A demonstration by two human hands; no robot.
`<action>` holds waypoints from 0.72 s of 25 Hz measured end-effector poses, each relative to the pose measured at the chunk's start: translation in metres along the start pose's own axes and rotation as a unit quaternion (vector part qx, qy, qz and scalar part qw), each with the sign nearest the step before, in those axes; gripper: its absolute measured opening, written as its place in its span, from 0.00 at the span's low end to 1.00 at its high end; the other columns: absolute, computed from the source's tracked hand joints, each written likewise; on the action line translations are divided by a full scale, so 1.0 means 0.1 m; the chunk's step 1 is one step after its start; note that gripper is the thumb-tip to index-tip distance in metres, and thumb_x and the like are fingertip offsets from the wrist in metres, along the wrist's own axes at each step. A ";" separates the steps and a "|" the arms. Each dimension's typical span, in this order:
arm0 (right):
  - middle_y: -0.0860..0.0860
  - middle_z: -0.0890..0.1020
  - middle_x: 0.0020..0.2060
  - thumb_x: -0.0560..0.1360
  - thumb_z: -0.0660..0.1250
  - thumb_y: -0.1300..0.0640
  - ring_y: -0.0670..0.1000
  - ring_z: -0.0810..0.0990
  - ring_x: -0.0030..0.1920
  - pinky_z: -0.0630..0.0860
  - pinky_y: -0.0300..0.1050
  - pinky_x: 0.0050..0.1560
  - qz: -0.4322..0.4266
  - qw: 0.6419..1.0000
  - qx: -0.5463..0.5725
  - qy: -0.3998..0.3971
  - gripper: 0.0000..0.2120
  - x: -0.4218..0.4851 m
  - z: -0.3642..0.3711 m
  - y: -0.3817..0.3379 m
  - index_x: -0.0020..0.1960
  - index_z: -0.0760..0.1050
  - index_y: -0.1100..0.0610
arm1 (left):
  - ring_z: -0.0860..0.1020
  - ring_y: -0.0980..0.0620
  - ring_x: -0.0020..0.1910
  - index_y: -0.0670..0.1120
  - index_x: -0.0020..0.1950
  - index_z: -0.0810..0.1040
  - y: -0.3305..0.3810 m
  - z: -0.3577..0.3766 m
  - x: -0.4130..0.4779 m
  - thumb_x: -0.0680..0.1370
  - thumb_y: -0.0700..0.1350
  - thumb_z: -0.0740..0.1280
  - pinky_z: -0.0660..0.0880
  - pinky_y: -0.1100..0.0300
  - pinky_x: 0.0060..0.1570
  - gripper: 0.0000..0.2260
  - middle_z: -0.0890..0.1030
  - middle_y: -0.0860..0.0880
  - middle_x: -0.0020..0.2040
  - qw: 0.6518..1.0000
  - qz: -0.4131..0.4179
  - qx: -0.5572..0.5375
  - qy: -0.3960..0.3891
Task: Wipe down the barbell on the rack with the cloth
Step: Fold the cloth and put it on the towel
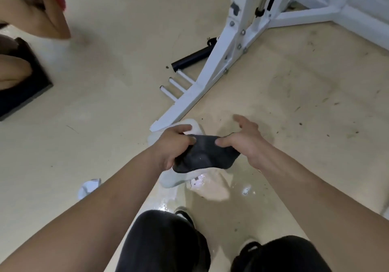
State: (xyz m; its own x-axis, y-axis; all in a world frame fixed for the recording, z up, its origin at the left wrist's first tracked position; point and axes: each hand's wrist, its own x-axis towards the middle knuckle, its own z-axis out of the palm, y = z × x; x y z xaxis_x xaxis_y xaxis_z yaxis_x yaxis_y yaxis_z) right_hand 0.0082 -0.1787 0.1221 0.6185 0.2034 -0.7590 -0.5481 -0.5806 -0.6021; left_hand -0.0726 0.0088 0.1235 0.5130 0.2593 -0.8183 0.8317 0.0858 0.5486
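A dark grey cloth (207,155) with a pale underside is stretched between both my hands at waist height, low in the middle of the view. My left hand (174,143) grips its left end in a fist. My right hand (242,140) pinches the right end with thumb and fingers, the other fingers spread. The white rack (229,46) stands ahead on the floor. A black barbell sleeve (190,57) pokes out to the left of the rack's upright, well beyond my hands. The rest of the bar is hidden behind the frame.
Three white pegs (174,84) stick out from the rack's base leg. Another person (31,14) crouches at the far left beside a black pad (27,86). A white scrap (88,187) lies on the beige floor, which is wet near my feet (185,214).
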 end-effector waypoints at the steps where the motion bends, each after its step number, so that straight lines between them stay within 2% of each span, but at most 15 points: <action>1: 0.49 0.59 0.72 0.65 0.82 0.61 0.52 0.72 0.62 0.75 0.47 0.59 -0.021 0.998 -0.056 -0.026 0.45 0.19 0.13 0.11 0.75 0.65 0.48 | 0.82 0.51 0.54 0.49 0.70 0.77 -0.13 -0.01 0.22 0.75 0.35 0.71 0.81 0.59 0.53 0.23 0.81 0.51 0.57 0.998 0.008 0.059 -0.016; 3: 0.50 0.61 0.65 0.62 0.82 0.60 0.53 0.75 0.54 0.76 0.48 0.58 -0.088 0.968 -0.227 -0.056 0.35 0.60 0.41 0.33 0.66 0.71 0.52 | 0.80 0.51 0.47 0.48 0.51 0.81 -0.31 -0.04 0.62 0.71 0.33 0.70 0.79 0.62 0.42 0.13 0.81 0.51 0.48 0.967 0.080 0.243 -0.011; 4: 0.50 0.62 0.63 0.64 0.79 0.62 0.55 0.76 0.51 0.77 0.48 0.58 -0.124 0.941 -0.310 -0.053 0.29 0.79 0.54 0.38 0.61 0.71 0.52 | 0.80 0.49 0.45 0.49 0.47 0.81 -0.37 -0.06 0.78 0.71 0.34 0.70 0.78 0.60 0.40 0.10 0.81 0.51 0.45 0.934 0.120 0.336 0.015; 6: 0.52 0.67 0.59 0.66 0.70 0.65 0.56 0.77 0.47 0.80 0.51 0.52 -0.174 0.902 -0.395 -0.022 0.18 1.12 0.75 0.38 0.54 0.72 0.55 | 0.80 0.47 0.49 0.49 0.50 0.84 -0.46 -0.15 1.04 0.73 0.39 0.70 0.78 0.57 0.45 0.09 0.81 0.49 0.49 0.865 0.170 0.464 0.084; 8: 0.51 0.76 0.50 0.66 0.66 0.66 0.54 0.78 0.44 0.78 0.47 0.41 -0.221 0.890 -0.399 0.016 0.14 1.36 0.87 0.31 0.48 0.73 0.52 | 0.76 0.43 0.56 0.51 0.53 0.84 -0.54 -0.32 1.24 0.75 0.46 0.71 0.76 0.53 0.51 0.08 0.76 0.45 0.56 0.816 0.200 0.516 0.164; 10: 0.48 0.79 0.41 0.66 0.66 0.63 0.54 0.76 0.43 0.70 0.44 0.40 -0.334 0.835 -0.424 0.106 0.12 1.47 0.92 0.24 0.46 0.74 0.49 | 0.70 0.40 0.62 0.49 0.50 0.84 -0.63 -0.49 1.32 0.73 0.49 0.71 0.75 0.49 0.55 0.08 0.73 0.44 0.63 0.766 0.290 0.521 0.242; 12: 0.46 0.77 0.40 0.69 0.66 0.62 0.53 0.73 0.45 0.66 0.45 0.43 -0.449 0.776 -0.406 0.180 0.11 1.54 0.97 0.25 0.47 0.73 0.48 | 0.72 0.39 0.61 0.45 0.44 0.81 -0.74 -0.62 1.32 0.70 0.48 0.69 0.74 0.51 0.51 0.08 0.77 0.45 0.61 0.715 0.404 0.495 0.284; 13: 0.46 0.77 0.42 0.69 0.66 0.63 0.53 0.72 0.47 0.66 0.46 0.44 -0.485 0.757 -0.390 0.199 0.12 1.57 1.02 0.28 0.48 0.73 0.49 | 0.74 0.39 0.56 0.44 0.42 0.78 -0.79 -0.64 1.32 0.69 0.48 0.68 0.72 0.52 0.45 0.08 0.79 0.45 0.56 0.699 0.431 0.495 0.285; 15: 0.49 0.76 0.47 0.67 0.67 0.65 0.54 0.73 0.49 0.66 0.46 0.46 -0.516 0.734 -0.394 0.200 0.14 1.67 1.13 0.50 0.49 0.72 0.51 | 0.76 0.40 0.47 0.45 0.43 0.74 -0.97 -0.63 1.35 0.69 0.47 0.69 0.70 0.53 0.37 0.08 0.78 0.45 0.48 0.685 0.425 0.525 0.273; 17: 0.52 0.74 0.51 0.67 0.69 0.64 0.56 0.73 0.52 0.64 0.46 0.46 -0.501 0.718 -0.461 0.143 0.15 1.83 1.22 0.87 0.51 0.73 0.52 | 0.78 0.40 0.48 0.46 0.49 0.75 -1.29 -0.55 1.50 0.70 0.46 0.69 0.74 0.52 0.38 0.09 0.77 0.45 0.50 0.700 0.344 0.590 0.210; 18: 0.51 0.73 0.53 0.68 0.70 0.61 0.56 0.72 0.54 0.65 0.46 0.47 -0.472 0.715 -0.508 0.091 0.15 1.89 1.25 1.07 0.53 0.73 0.51 | 0.78 0.41 0.51 0.48 0.53 0.76 -1.46 -0.51 1.58 0.71 0.47 0.70 0.77 0.51 0.42 0.11 0.77 0.46 0.54 0.714 0.283 0.624 0.144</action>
State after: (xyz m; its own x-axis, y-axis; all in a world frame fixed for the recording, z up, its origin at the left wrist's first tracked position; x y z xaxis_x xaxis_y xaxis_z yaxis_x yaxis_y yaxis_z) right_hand -0.0042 -0.1038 -0.1171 0.5566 0.8302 -0.0330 0.7962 -0.5443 -0.2640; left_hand -0.1239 0.0867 -0.0768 0.9263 0.1161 -0.3584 0.1427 -0.9886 0.0485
